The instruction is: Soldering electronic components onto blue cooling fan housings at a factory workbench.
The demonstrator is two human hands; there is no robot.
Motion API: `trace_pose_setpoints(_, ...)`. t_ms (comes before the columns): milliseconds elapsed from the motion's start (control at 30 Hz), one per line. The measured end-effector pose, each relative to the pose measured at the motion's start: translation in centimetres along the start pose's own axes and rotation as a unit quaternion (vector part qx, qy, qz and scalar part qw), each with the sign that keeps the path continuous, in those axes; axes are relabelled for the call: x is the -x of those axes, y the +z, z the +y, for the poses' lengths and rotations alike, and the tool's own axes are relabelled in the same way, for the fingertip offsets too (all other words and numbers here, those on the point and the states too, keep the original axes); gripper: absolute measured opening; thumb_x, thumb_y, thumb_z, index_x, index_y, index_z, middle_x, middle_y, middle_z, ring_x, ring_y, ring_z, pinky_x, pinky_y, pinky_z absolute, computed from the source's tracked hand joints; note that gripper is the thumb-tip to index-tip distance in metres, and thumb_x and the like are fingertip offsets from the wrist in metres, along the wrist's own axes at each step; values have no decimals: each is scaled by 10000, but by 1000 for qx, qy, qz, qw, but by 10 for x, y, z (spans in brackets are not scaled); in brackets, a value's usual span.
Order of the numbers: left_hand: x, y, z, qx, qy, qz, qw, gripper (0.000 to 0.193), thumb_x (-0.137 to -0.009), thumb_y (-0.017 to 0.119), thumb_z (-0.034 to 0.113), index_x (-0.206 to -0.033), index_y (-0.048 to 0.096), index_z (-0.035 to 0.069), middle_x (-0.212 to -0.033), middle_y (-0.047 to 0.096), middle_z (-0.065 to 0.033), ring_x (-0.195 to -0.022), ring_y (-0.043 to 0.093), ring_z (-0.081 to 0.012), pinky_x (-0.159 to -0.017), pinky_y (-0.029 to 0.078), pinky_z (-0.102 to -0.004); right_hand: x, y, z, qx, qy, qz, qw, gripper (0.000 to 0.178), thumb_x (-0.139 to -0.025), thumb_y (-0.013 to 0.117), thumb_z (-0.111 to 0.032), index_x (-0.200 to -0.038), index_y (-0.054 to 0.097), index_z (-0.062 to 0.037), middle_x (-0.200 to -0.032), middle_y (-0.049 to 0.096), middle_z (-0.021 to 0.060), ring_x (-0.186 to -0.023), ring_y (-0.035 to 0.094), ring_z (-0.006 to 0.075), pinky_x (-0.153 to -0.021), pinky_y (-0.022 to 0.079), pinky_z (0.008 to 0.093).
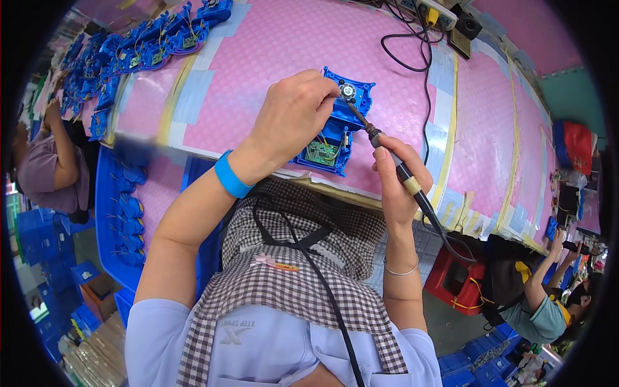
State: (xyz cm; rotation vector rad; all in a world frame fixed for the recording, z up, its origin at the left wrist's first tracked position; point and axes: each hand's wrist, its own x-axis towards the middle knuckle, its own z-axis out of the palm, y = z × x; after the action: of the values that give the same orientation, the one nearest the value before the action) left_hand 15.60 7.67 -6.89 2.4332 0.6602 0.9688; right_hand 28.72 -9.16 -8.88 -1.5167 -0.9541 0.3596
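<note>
Head view: the right hand (401, 177) grips a slim black soldering iron (422, 201) slanting up-left toward the round silver-black speaker (348, 91) in an open blue plastic housing (365, 97); the left hand (293, 109) (nearer; holding what, I cannot tell) pinches just left of it.

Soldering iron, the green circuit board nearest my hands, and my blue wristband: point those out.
Soldering iron (403, 172): head view, on its dark handle.
Green circuit board (320, 153): head view, on its face.
Blue wristband (231, 176): head view, on its outer band.
</note>
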Motion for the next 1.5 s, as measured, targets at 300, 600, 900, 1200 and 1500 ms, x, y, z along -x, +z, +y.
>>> trace_pose_setpoints(300,-3,0,6,1,5,-1,1000,88,-813,680,36,-895,698,13,-799,648,-103,-670,626,-242,-596,487,-336,2,-2,0,-14,-1,19,1000,178,-837,723,-17,-1012,718,18,-874,714,99,-741,637,131,-669,476,241)
trace_pose_setpoints(600,-3,11,21,-77,-3,-30,997,109,-818,658,53,-924,685,52,-802,657,-109,-713,651,-307,-618,510,-405,-11,-26,-3,12,27,13,999,136,-843,717,-8,-975,730,20,-821,700,76,-707,606,109,-643,451,234)
trace_pose_setpoints(900,-6,24,15,-89,-1,-24,996,104,-821,658,89,-921,685,80,-797,667,-102,-710,658,-310,-612,512,-420,-13,-19,-3,32,21,-4,999,136,-835,728,-8,-969,736,11,-827,710,81,-697,611,116,-638,456,240)
trace_pose_setpoints(1200,-7,20,18,-79,38,-28,996,77,-815,630,86,-857,688,58,-768,656,-121,-695,639,-306,-628,493,-395,-11,-19,-4,45,-2,-6,999,150,-831,733,-15,-978,733,10,-818,707,81,-688,614,120,-627,457,240)
trace_pose_setpoints(1500,3,-18,0,-41,-137,10,990,186,-822,737,198,-897,751,29,-825,659,-140,-738,632,-280,-653,480,-382,-10,-19,-3,39,6,3,999,143,-834,730,-15,-974,734,12,-819,708,84,-695,615,119,-632,456,241)
